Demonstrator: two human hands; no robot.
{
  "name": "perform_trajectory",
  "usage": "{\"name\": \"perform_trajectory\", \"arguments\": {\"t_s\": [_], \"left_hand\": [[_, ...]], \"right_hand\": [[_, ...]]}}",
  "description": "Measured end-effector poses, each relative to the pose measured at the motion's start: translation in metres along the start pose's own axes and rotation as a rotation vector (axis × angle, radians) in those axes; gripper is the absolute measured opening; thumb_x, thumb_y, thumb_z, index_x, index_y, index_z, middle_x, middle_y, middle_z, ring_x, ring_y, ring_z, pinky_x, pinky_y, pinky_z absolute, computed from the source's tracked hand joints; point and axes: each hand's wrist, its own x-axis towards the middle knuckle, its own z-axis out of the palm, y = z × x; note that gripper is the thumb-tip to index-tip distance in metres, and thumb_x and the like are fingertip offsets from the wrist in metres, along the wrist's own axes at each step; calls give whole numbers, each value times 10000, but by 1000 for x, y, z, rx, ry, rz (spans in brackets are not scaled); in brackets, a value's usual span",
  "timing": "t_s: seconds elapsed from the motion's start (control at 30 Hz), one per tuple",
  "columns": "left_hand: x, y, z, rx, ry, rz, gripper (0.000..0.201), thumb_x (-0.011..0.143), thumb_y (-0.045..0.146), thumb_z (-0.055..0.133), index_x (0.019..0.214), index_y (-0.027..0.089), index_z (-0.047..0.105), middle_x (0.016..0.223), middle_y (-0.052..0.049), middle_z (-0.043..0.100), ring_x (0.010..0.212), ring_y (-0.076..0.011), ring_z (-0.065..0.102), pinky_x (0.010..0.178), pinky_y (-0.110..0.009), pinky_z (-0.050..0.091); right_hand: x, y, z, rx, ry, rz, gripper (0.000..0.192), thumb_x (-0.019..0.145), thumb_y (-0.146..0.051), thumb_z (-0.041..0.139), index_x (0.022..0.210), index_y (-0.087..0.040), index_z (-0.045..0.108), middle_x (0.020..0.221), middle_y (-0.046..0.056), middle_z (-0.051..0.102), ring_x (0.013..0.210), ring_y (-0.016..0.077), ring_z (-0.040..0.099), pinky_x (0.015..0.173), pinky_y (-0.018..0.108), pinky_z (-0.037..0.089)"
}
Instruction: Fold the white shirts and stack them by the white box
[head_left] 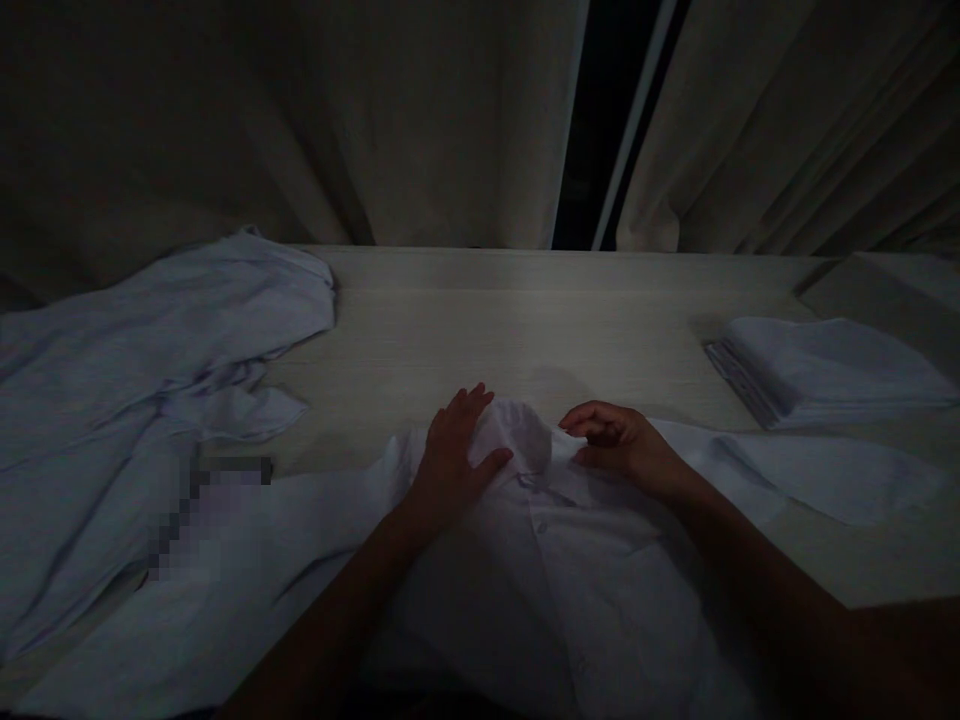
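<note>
A white button-up shirt [510, 580] lies front side up before me, its sleeves spread out to both sides. Its collar [529, 435] points away from me, and the button strip runs down toward my body. My left hand [459, 440] rests at the left side of the collar, fingers stretched out and thumb apart over the cloth. Just right of the collar is my right hand [611, 440], its fingers bent and the thumb apart from them. Nothing shows between the right fingers; whether they touch the shirt I cannot tell.
Loose white garments [165, 330] lie heaped at the left. A stack of folded white cloth [832, 370] sits at the right, near a pale box-like shape [885, 290]. Curtains [435, 120] hang behind the pale table [480, 330]. The light is dim.
</note>
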Motion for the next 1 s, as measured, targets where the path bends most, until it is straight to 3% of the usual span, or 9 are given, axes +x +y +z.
{"name": "perform_trajectory", "arguments": {"t_s": [0.17,0.33,0.43,0.5,0.57,0.67,0.73,0.9,1.0], "left_hand": [[-6,22,-2,19,-124,186,337,860,322,592,1193,278,579,1498,-40,432,1471,-247,185,1172,-568,151],[-9,29,-1,-21,-146,216,479,845,190,554,1315,253,482,1540,-53,361,1481,-207,146,1180,-524,179],[-8,27,0,-10,-133,263,303,793,100,520,1031,255,628,1424,-21,521,1457,-220,233,1169,-528,204],[-8,23,0,-26,-45,228,229,775,104,527,922,240,638,1224,-36,660,1352,-216,423,1126,-492,305],[-7,19,1,-38,71,173,174,779,140,550,894,233,641,1013,-38,710,1157,-204,576,1036,-438,411],[-7,17,1,3,144,134,186,789,169,577,953,227,643,901,-29,701,962,-195,621,928,-399,456],[-8,16,1,59,152,113,207,786,172,591,984,217,633,898,-33,703,913,-200,624,892,-401,448],[-11,16,-2,138,188,177,153,756,127,575,868,217,627,843,-20,721,840,-201,648,846,-410,420],[-11,17,-3,135,253,256,174,772,102,552,877,217,631,880,-5,742,847,-178,669,855,-404,405]], "right_hand": [[-5,-6,8,74,-111,24,364,682,-170,745,1018,-210,611,888,-1,673,758,108,625,600,196,444],[-7,-6,19,70,-203,21,247,713,-208,725,914,-191,582,820,4,664,712,115,615,610,228,450],[-8,-7,22,19,-212,-34,221,751,-241,714,915,-192,575,885,22,670,796,133,634,691,264,477],[-8,-7,22,-91,-147,-115,275,760,-283,730,974,-204,576,1018,47,659,935,164,630,804,317,489],[-8,-6,22,-273,-2,-222,377,734,-334,770,1034,-223,570,1144,63,613,1070,201,582,922,382,460],[-11,-7,28,-568,230,-369,488,674,-379,823,1061,-238,561,1155,69,576,1105,242,532,948,430,436],[-15,-8,35,-691,311,-424,459,686,-381,815,1039,-236,560,1074,66,588,1034,246,543,897,423,453],[-26,-10,52,-654,262,-335,348,807,-337,717,1088,-231,542,892,30,623,803,178,591,727,321,488],[-30,-10,55,-621,249,-279,255,810,-360,722,992,-231,600,869,20,640,781,165,600,713,305,482]]}}
